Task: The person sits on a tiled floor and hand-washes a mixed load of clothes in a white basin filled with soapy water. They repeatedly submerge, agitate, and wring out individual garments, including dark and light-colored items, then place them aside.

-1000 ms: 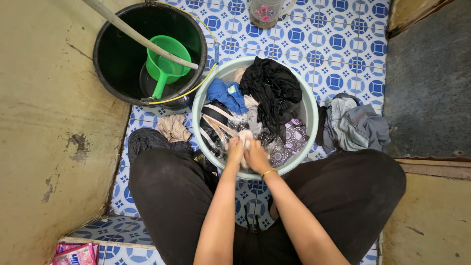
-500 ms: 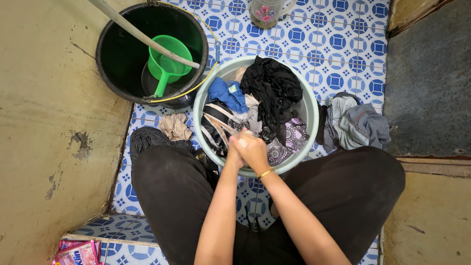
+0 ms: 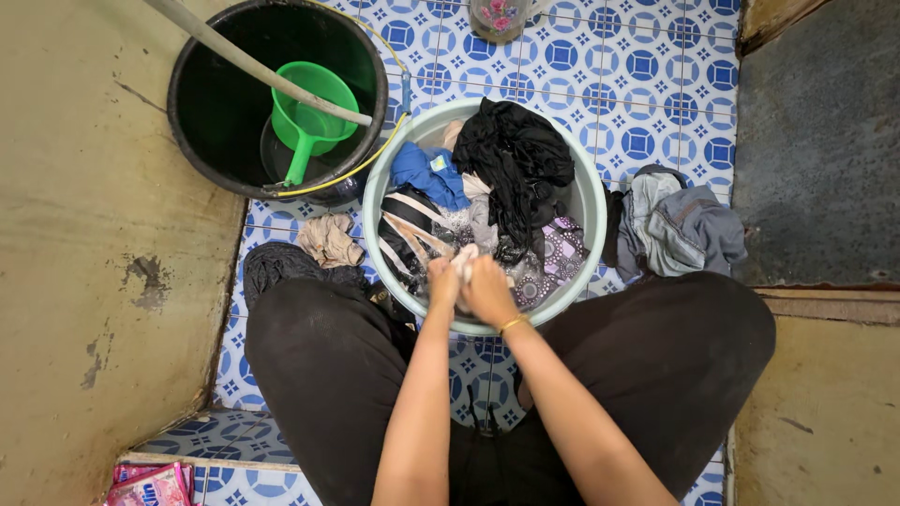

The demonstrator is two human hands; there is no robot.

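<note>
Together, hands (image 3: pixel 467 286) scrub cloth (image 3: pixel 463 260) over laundry-filled basin (image 3: pixel 589 201).

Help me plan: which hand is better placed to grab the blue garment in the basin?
Likely left: the left hand sits nearer the blue garment; the right hand would have to reach across it.

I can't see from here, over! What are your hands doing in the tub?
Left hand and right hand both clenched on pale cloth. Over basin full of laundry. Nothing blocking.
</note>
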